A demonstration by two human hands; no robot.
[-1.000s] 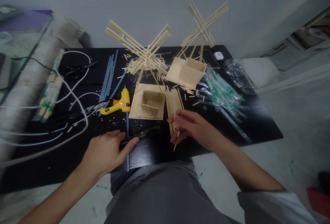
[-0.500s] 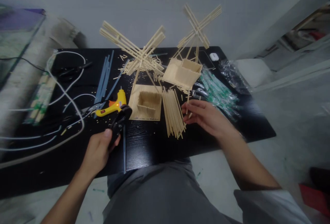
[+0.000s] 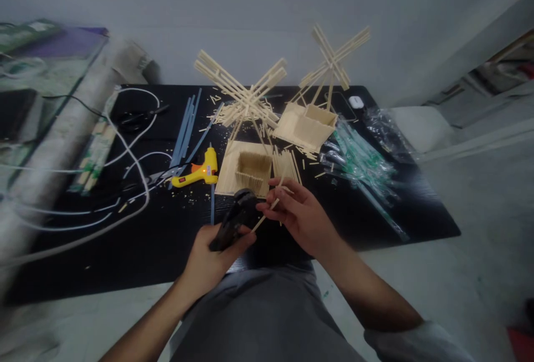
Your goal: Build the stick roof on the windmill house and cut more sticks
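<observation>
My left hand (image 3: pixel 221 251) is closed around a black hand tool (image 3: pixel 238 214) with a thick, rounded head; its exact kind does not show. Between the fingers of my right hand (image 3: pixel 298 214) is a thin wooden stick (image 3: pixel 273 204), slanting down so that its lower end meets my left fingertips. Just beyond both hands stands a stick-built model windmill (image 3: pixel 250 100) with crossed blades, on a base carrying a small open box (image 3: pixel 255 168). A bundle of loose wooden sticks (image 3: pixel 290 164) lies beside that base, partly hidden by my right hand.
Left of the base rests a yellow glue gun (image 3: pixel 200 173) with a small light showing. A second model windmill (image 3: pixel 329 67) stands farther back. Plastic-wrapped green packets (image 3: pixel 362 156) lie on the right. White cables (image 3: pixel 137 167), blue-grey strips (image 3: pixel 183 128) and dark-handled scissors (image 3: pixel 137 117) occupy the left side.
My hands have come together in front of the nearer base. The right hand moved left from beside the bundle with a stick; the left hand brought the black tool rightward. The view has shifted slightly.
</observation>
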